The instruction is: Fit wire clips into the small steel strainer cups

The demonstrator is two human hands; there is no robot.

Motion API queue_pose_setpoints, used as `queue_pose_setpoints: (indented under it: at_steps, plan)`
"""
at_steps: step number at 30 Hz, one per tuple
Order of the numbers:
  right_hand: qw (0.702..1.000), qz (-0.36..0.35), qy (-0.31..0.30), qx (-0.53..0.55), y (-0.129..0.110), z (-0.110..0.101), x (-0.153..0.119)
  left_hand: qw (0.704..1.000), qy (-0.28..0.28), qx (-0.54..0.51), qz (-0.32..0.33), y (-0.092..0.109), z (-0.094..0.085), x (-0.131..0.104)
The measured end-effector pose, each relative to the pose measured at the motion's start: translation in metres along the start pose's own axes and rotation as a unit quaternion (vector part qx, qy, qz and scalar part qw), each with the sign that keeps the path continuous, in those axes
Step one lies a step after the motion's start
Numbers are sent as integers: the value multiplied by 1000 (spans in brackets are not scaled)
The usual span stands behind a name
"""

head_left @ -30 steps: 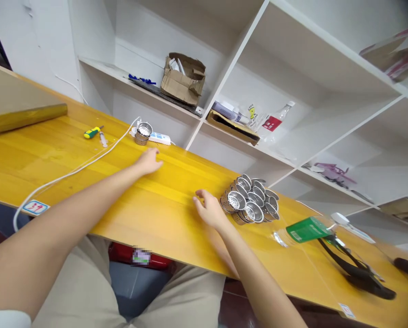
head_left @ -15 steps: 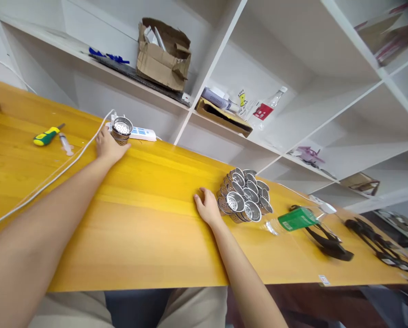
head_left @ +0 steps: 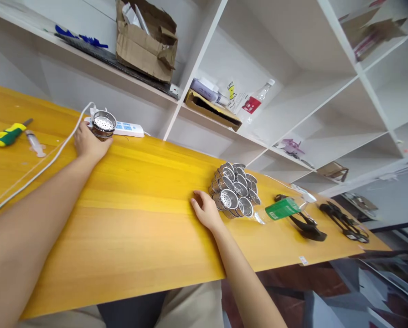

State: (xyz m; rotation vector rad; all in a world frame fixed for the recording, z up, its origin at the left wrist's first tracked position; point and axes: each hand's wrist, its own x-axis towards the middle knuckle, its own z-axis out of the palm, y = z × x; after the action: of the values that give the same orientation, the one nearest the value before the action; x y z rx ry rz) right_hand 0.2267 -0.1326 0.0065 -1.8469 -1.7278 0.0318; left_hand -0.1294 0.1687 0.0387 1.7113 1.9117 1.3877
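At the back left of the table, my left hand (head_left: 90, 145) is wrapped round a short stack of perforated metal strainer cups (head_left: 104, 122), whose round mouths face up. The stack stands just in front of a white power strip. My right hand (head_left: 205, 210) rests low over the table with thumb and fingers apart, holding nothing. Right beside its fingers is a tight cluster of several stacked strainer cups (head_left: 240, 189) of the same shiny, holed metal. Whether the fingertips touch the nearest cups, I cannot tell.
A clear bottle with a green label (head_left: 283, 208) lies right of the cluster, near black straps (head_left: 308, 227). A screwdriver (head_left: 8, 135) and a syringe (head_left: 35, 144) lie left, by a white cable (head_left: 58, 152). Behind stand white shelves with a torn cardboard box (head_left: 145, 43).
The camera view has swung, so most of the scene sits further left in the picture. My left hand still holds the stack; my right hand stays beside the cluster.
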Motion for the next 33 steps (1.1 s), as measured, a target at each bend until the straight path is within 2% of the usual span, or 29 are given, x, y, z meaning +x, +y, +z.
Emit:
queue_pose_setpoints:
  at_steps: [6, 12, 15, 19, 24, 28, 33]
  plan:
    - [998, -27, -14, 55, 24, -23, -24, 1000, -7, 4, -4, -1, -1, -1]
    - [982, 57, 4, 183, 43, -40, -34, 1000, -16, -4, -3, 0, -4, -1]
    - [977, 101, 20, 186, 49, -47, -40, 1000, -20, -5, -4, 0, -4, -1]
    - [980, 107, 31, 165, 50, -55, -49, 1000, -22, -12, -6, 0, -4, -2]
    - [987, 93, 18, 130, 33, -55, -65, 1000, -8, -10, 16, -5, 0, 2]
    - [993, 56, -16, 98, 8, -45, -73, 999, -25, -22, 27, -8, 3, 9]
    - [993, 8, -57, 102, -26, -21, -58, 996, -72, -41, 27, -7, 4, 14]
